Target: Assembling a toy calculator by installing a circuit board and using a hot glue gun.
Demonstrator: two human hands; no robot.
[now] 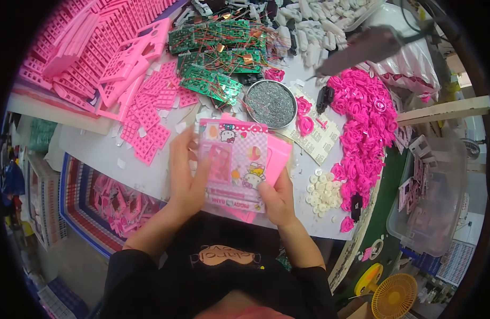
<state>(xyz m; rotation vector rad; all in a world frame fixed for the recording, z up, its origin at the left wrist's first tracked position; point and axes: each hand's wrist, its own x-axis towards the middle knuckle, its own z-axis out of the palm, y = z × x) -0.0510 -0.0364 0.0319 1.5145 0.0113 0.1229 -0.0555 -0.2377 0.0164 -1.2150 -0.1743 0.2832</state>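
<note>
A flat pink-and-white printed panel [245,143] with cartoon figures and a rectangular window is between my hands, above the table's front edge. Behind it, a plain pink plastic piece [278,154] sticks out on the right. My left hand [185,178] holds the panel's left edge, its fingertips partly hidden behind it. At the lower right, my right hand [279,199] grips both pieces, thumb on the printed face and fingers underneath. Just beyond them stands a round metal tin [296,109] full of small grey screws.
Green circuit boards [213,82] with wires lie at the back, beside pink button pads [149,130] and stacked pink casings [96,53]. A dark power screwdriver [362,49] hangs at upper right. Bright pink coiled parts [356,122] and white discs [324,194] cover the right side.
</note>
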